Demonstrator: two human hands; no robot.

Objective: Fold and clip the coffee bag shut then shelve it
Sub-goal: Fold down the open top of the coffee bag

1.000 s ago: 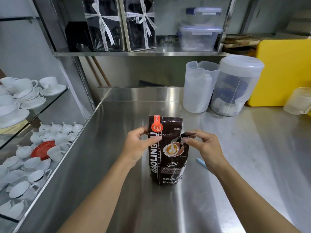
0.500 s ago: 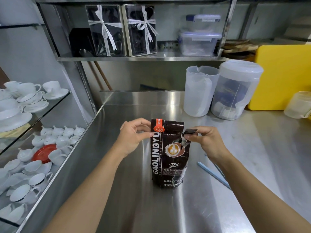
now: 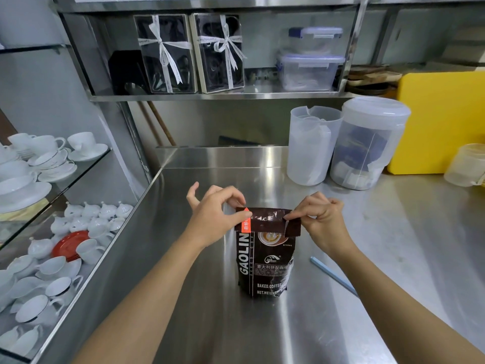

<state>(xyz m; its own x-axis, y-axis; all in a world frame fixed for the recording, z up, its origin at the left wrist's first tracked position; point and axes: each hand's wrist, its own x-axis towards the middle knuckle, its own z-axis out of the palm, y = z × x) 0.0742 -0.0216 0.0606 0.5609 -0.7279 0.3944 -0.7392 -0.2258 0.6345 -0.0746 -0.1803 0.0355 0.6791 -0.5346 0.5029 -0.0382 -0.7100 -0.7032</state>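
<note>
Left hand (image 3: 215, 219): thumb and forefinger pinched on the left end of the folded-over top of the coffee bag (image 3: 265, 258), other fingers fanned clear. Right hand (image 3: 321, 222): fingertips pinched on the right end of the same fold, where a corner flap hangs lower than the rest. Both hands grasp the fold from opposite ends, likely to keep the crease level and flat across the bag's width.

Bag stands upright at frame centre on the steel surface (image 3: 393, 245), label toward camera, top band turned down over the front. Fold made; no clip on it yet.

Pale blue clip stick (image 3: 330, 274) lies on the surface just right of the bag, partly behind the right forearm, within easy reach of that hand.

Upper centre: steel shelf (image 3: 262, 95) with ribboned gift boxes (image 3: 191, 53) and lidded plastic containers (image 3: 309, 69); a gap between them looks a plausible spot for the bag.
</note>
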